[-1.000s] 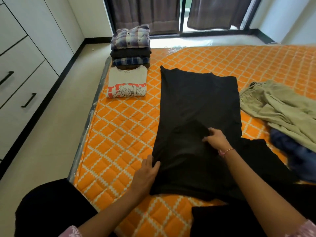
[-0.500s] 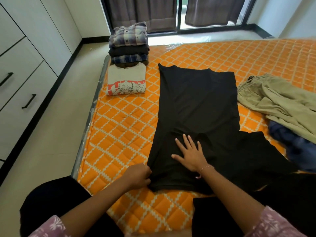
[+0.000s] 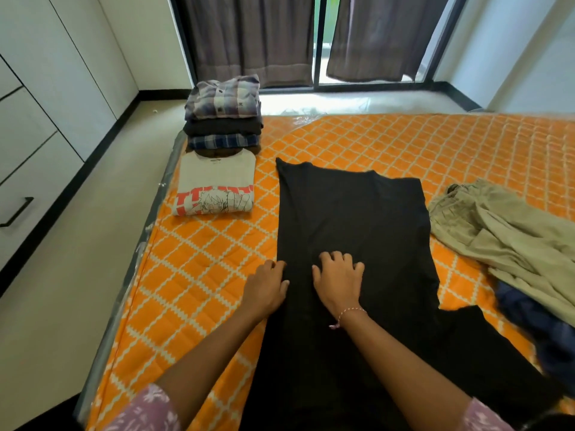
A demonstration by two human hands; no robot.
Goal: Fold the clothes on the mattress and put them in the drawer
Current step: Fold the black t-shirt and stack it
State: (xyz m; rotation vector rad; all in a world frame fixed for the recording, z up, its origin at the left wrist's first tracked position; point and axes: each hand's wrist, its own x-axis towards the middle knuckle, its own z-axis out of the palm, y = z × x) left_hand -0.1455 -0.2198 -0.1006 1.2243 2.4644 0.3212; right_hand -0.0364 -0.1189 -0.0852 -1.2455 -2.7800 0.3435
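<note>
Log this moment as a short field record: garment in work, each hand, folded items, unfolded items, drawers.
garment in work: black garment spread flat on the orange mattress
left hand: at the garment's left edge, fingers curled on the fabric
right hand: on the garment, fingers bent into the cloth
folded items: stack of folded shirts with a plaid one on top; folded printed T-shirt in front of it
unfolded items: khaki garment and dark blue garment at the right
drawers: white drawers on the left, closed
</note>
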